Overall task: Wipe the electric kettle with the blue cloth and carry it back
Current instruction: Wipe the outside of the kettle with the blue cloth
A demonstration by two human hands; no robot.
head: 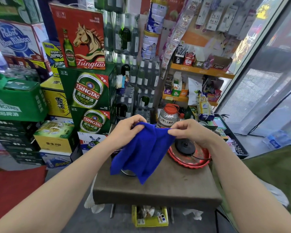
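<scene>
While both hands pinch its top edge, the blue cloth (142, 152) hangs spread above the brown table (166, 187). The left hand (126, 130) grips the cloth's left corner and the right hand (190, 132) grips the right corner. Behind the cloth only a sliver of a metal item, probably the kettle (128, 172), shows. A black kettle base (185, 146) sits on a red tray (191, 162) beside it.

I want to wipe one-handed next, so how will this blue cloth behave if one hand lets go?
Probably floppy: the blue cloth sags in folds between the left hand and right hand. It looks light, since fingertip pinches hold it up. Released, it would likely drape down onto the table.
</scene>
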